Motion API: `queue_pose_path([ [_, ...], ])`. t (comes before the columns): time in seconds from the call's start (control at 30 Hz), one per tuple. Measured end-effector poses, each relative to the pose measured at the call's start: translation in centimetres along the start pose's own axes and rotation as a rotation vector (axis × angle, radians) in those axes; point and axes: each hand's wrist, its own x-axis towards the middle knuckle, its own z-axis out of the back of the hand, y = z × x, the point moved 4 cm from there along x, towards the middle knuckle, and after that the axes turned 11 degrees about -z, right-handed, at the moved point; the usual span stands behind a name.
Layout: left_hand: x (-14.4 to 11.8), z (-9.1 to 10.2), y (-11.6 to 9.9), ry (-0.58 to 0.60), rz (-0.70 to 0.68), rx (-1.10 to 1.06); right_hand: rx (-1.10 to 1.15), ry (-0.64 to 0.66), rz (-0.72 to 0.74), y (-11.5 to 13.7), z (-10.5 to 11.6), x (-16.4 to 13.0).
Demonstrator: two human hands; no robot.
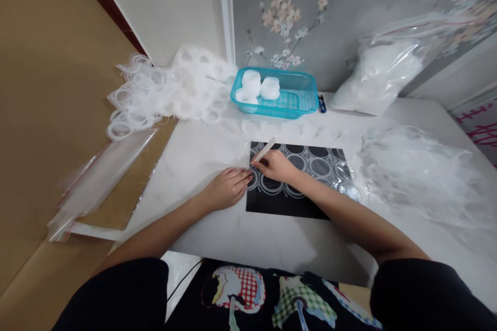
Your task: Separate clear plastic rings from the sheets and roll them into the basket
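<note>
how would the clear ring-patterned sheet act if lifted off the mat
The sheet is probably light and floppy, as it looks thin against the black mat. Shiny glints at its right end hint it may be slippery.

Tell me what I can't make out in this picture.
Head view:
Palm of the left hand: hidden by its back.
Black rectangular sheet, lower right corner: hidden by the right forearm.
Pink lettering: cut off by the right edge.
White contents of the clear plastic bag: too blurred to tell apart.

Whitish stick [265,150] is pinched in the right hand [276,166] over a black sheet [281,205], left hand [228,187] kinda laid at its edge.
</note>
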Motion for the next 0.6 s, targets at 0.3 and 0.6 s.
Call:
queue_pose_path([
  [0.3, -0.2, -0.4, 0.2, 0.001, 0.088, -0.105, -0.31, 0.044, 0.552, 1.0, -0.5, -1.3],
  [0.6, -0.5, 0.1, 0.2, -0.059, 0.104, -0.172, 0.164, -0.693, -0.157, -2.6, 7.0, 1.8],
])
